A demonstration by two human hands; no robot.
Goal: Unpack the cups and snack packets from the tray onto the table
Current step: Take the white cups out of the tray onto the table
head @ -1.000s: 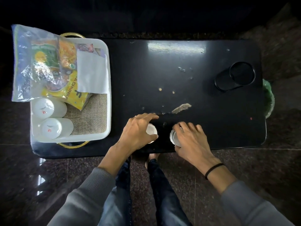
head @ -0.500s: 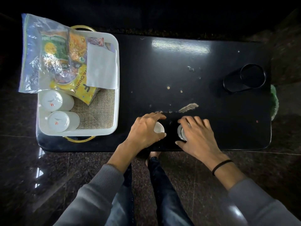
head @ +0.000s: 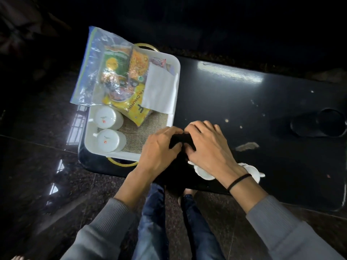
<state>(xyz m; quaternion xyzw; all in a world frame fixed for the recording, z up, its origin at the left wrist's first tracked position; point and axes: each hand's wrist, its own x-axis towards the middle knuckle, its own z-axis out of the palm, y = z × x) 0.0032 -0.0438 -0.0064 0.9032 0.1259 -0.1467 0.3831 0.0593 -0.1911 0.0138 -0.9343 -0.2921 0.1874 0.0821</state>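
A white tray (head: 112, 155) with gold handles sits at the left end of the black table (head: 234, 98). Two white cups (head: 108, 117) (head: 110, 141) stand upside down in its near left corner. Behind them lie a clear zip bag of snack packets (head: 105, 72), a yellow packet (head: 134, 109) and a white paper (head: 159, 89). Two more white cups (head: 203, 172) (head: 252, 170) stand on the table near its front edge, partly hidden under my right wrist. My left hand (head: 159, 147) hovers at the tray's near right corner, and my right hand (head: 208, 147) is beside it. Neither holds anything.
A black cup-shaped object (head: 319, 125) lies at the far right of the table. Crumbs and a chipped patch (head: 247, 146) mark the tabletop. My legs and the dark tiled floor are below the front edge.
Both hands have let go of the two cups set near the front edge and moved left toward the tray. The camera view has swung left too.
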